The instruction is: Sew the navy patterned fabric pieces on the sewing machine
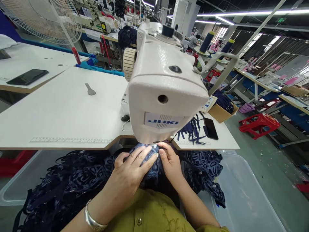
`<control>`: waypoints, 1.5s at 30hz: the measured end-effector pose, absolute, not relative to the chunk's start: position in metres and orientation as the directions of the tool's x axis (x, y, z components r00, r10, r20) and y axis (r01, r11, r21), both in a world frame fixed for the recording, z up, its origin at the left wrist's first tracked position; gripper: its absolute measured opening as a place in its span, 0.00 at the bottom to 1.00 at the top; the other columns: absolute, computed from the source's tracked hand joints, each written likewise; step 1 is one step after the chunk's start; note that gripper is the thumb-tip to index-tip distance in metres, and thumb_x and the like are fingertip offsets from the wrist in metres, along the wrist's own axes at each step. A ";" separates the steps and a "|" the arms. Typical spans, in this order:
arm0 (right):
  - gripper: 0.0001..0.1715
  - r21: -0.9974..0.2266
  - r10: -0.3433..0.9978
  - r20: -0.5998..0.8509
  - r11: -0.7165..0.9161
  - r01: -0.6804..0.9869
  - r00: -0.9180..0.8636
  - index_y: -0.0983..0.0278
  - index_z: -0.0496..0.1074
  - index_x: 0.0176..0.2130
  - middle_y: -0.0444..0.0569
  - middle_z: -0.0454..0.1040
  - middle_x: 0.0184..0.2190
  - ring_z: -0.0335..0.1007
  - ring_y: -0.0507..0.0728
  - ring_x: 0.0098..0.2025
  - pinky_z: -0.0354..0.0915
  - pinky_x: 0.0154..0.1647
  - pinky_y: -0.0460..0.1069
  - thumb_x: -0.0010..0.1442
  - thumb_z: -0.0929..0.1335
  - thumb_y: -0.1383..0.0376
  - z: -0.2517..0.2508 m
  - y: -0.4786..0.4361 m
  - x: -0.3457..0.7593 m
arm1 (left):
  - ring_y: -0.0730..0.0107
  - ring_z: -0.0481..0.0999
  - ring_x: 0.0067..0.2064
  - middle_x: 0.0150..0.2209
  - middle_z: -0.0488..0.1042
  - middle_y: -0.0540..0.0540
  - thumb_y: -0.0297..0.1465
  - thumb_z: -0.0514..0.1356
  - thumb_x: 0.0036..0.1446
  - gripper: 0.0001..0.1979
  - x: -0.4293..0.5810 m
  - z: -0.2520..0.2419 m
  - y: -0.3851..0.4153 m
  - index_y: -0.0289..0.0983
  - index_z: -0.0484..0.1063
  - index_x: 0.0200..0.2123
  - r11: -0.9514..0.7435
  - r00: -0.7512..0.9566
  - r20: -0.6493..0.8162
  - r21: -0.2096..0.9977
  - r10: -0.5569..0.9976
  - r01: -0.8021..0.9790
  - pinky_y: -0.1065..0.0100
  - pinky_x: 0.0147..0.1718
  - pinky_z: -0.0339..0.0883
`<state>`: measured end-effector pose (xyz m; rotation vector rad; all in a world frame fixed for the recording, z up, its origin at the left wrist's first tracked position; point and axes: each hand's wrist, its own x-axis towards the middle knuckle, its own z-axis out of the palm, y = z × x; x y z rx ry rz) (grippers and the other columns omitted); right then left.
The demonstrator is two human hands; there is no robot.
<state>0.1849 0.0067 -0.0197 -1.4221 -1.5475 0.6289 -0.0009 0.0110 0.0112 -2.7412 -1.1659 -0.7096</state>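
A white sewing machine marked JUKI stands over the table's front edge. Just beneath its head is a piece of dark blue patterned fabric. My left hand lies on this fabric with fingers stretched out and pressing it flat. On the other side, my right hand pinches the fabric's edge between thumb and forefinger. The machine head hides the needle and the far end of the fabric. More patterned fabric pieces with straps are heaped left of my hands, and others lie to the right.
A white table bears a small grey metal piece. Dark straps and a phone lie right of the machine. A clear plastic bin sits below. Beyond are a fan and a red stool.
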 end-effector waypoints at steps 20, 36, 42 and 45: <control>0.16 -0.729 0.899 0.437 0.375 0.573 -0.032 0.58 0.73 0.49 0.47 0.78 0.44 0.75 0.54 0.46 0.70 0.49 0.47 0.66 0.61 0.63 -0.016 0.006 0.194 | 0.62 0.66 0.59 0.59 0.67 0.49 0.25 0.46 0.62 0.24 0.004 0.009 0.008 0.49 0.65 0.58 -0.696 0.569 0.460 0.167 0.682 0.699 0.56 0.48 0.50; 0.11 -0.912 0.973 0.230 0.212 0.350 0.008 0.57 0.70 0.46 0.45 0.76 0.37 0.73 0.54 0.37 0.68 0.39 0.47 0.65 0.63 0.62 -0.018 0.016 0.193 | 0.65 0.68 0.58 0.58 0.69 0.50 0.27 0.44 0.66 0.22 0.008 0.008 0.006 0.50 0.66 0.56 -0.666 0.544 0.479 0.121 0.689 0.736 0.57 0.46 0.53; 0.07 -0.991 0.999 0.002 -0.004 0.133 0.046 0.60 0.61 0.38 0.33 0.58 0.17 0.50 0.48 0.19 0.51 0.22 0.43 0.61 0.64 0.61 -0.004 0.033 0.188 | 0.63 0.69 0.56 0.57 0.70 0.47 0.28 0.46 0.65 0.21 0.010 0.010 0.005 0.48 0.66 0.57 -0.597 0.489 0.482 0.094 0.727 0.796 0.57 0.45 0.53; 0.05 -0.953 0.997 0.051 0.032 0.303 0.056 0.60 0.61 0.35 0.34 0.57 0.18 0.53 0.48 0.22 0.51 0.25 0.44 0.60 0.64 0.63 0.005 0.039 0.186 | 0.61 0.70 0.55 0.56 0.71 0.47 0.28 0.47 0.64 0.20 0.010 0.012 0.006 0.47 0.67 0.56 -0.563 0.463 0.479 0.083 0.746 0.822 0.57 0.46 0.53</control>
